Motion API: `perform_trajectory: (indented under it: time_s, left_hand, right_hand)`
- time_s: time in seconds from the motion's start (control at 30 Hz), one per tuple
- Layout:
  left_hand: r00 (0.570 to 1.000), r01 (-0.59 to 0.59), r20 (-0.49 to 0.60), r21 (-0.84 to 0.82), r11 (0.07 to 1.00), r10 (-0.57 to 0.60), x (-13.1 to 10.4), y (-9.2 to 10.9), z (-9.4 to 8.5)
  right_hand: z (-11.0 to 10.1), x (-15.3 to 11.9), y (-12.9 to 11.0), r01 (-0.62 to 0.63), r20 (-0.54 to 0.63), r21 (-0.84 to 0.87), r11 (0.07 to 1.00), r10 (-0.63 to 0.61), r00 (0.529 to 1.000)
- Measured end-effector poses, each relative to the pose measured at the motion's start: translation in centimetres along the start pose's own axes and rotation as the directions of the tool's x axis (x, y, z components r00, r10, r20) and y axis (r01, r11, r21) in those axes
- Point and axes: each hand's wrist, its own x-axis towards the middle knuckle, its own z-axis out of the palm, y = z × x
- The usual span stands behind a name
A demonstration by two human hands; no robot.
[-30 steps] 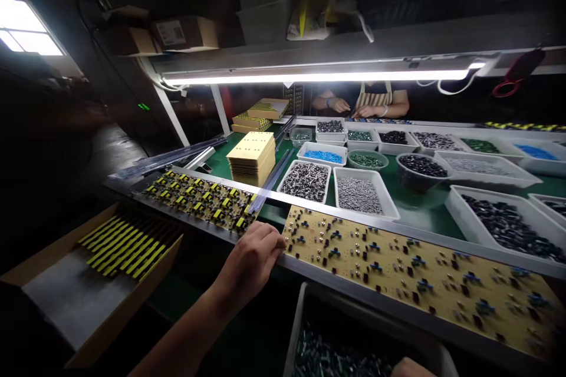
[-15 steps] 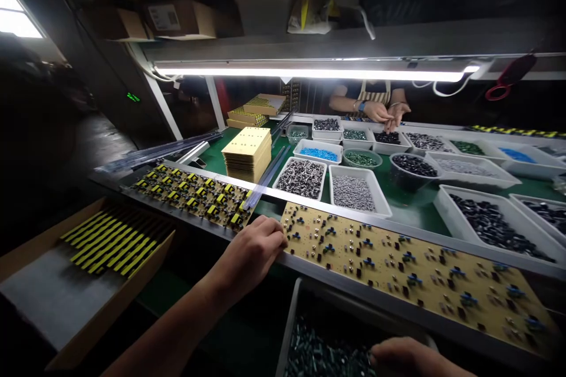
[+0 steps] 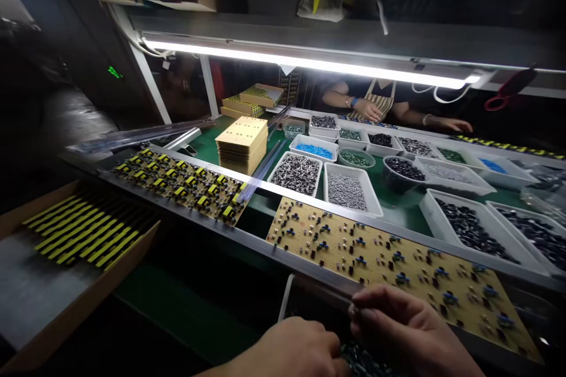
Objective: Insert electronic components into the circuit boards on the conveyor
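My right hand (image 3: 398,321) is over the right side of a bin of small dark green parts (image 3: 365,359), its thumb and fingertips pinched on something tiny that I cannot make out. Beside it, at the bin's left, is my left hand (image 3: 294,347), fingers curled down and partly hidden. Just behind both hands, a tan circuit board (image 3: 331,253) with rows of small blue and black components lies on the metal rail (image 3: 212,232). Farther left on the rail sits a board with yellow components (image 3: 177,185).
A carton of yellow-striped boards (image 3: 132,283) is at the lower left. Behind the rail are a stack of bare boards (image 3: 242,147), a tray of blue parts (image 3: 309,156) and several other part trays. A person's hands (image 3: 369,110) move across the bench, under a lamp.
My left hand has left the board's left edge and come down to the bin. My right hand has risen from the parts. The other person's hands have moved apart. The view has shifted.
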Motion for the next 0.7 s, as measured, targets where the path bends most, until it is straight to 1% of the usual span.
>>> perform_trajectory:
  time_s: [0.03, 0.07, 0.1, 0.13, 0.17, 0.2, 0.23, 0.27, 0.3, 0.33, 0.43, 0.57, 0.63, 0.7]
  left_hand:
    - [0.999, -0.004, -0.039, -0.013, 1.0, 0.004, -0.1, -0.2, 0.4]
    - [0.997, -0.005, -0.082, -0.024, 1.0, 0.003, -0.2, -0.3, 0.8]
    - [0.991, -0.008, -0.131, -0.036, 0.999, 0.003, -0.3, -0.4, 1.2]
    - [0.983, -0.009, -0.181, -0.046, 0.999, 0.001, -0.4, -0.5, 1.5]
    - [0.974, -0.014, -0.228, -0.057, 0.998, 0.001, -0.5, -0.6, 1.6]
    - [0.963, -0.017, -0.269, -0.065, 0.998, -0.001, -0.6, -0.6, 1.8]
    - [0.953, -0.018, -0.304, -0.07, 0.997, -0.004, -0.6, -0.6, 1.8]
    - [0.943, -0.019, -0.334, -0.072, 0.997, -0.006, -0.6, -0.6, 1.8]
    - [0.936, -0.018, -0.353, -0.07, 0.997, -0.008, -0.6, -0.6, 1.8]
    - [0.931, -0.01, -0.365, -0.059, 0.998, -0.012, -0.6, -0.6, 1.7]
    - [0.928, 0.021, -0.372, -0.012, 1.0, -0.024, -0.3, -0.5, 1.5]
    - [0.948, 0.049, -0.316, 0.002, 0.999, -0.046, 0.0, -0.5, 1.4]
    - [0.955, 0.053, -0.292, 0.006, 0.999, -0.048, 0.0, -0.6, 1.5]
    - [0.955, 0.048, -0.291, -0.004, 0.999, -0.048, 0.1, -0.6, 1.7]
  right_hand:
    - [0.3, 0.6, -0.2, 0.079, -0.016, -0.086, 0.993, -0.081, 0.997]
    - [0.7, 1.3, -0.5, 0.182, -0.039, -0.199, 0.963, -0.194, 0.98]
    - [1.1, 2.1, -0.8, 0.298, -0.05, -0.33, 0.896, -0.331, 0.942]
    - [1.5, 2.9, -1.2, 0.407, -0.034, -0.461, 0.788, -0.474, 0.88]
    - [2.0, 3.6, -1.5, 0.494, 0.013, -0.575, 0.652, -0.597, 0.802]
    - [2.4, 4.3, -1.8, 0.556, 0.084, -0.656, 0.51, -0.683, 0.725]
    - [2.8, 4.9, -2.1, 0.598, 0.17, -0.702, 0.387, -0.724, 0.668]
    - [3.1, 5.4, -2.4, 0.624, 0.247, -0.723, 0.296, -0.733, 0.634]
    - [3.4, 5.8, -2.6, 0.636, 0.301, -0.734, 0.239, -0.725, 0.619]
    - [3.6, 6.0, -2.8, 0.637, 0.334, -0.742, 0.208, -0.71, 0.62]
    - [3.9, 6.4, -3.1, 0.627, 0.364, -0.759, 0.175, -0.685, 0.632]
    - [4.1, 6.3, -3.2, 0.612, 0.382, -0.779, 0.14, -0.668, 0.639]
    - [4.2, 6.3, -3.2, 0.599, 0.391, -0.794, 0.102, -0.669, 0.632]
    - [4.3, 6.4, -3.2, 0.603, 0.415, -0.795, 0.061, -0.671, 0.615]
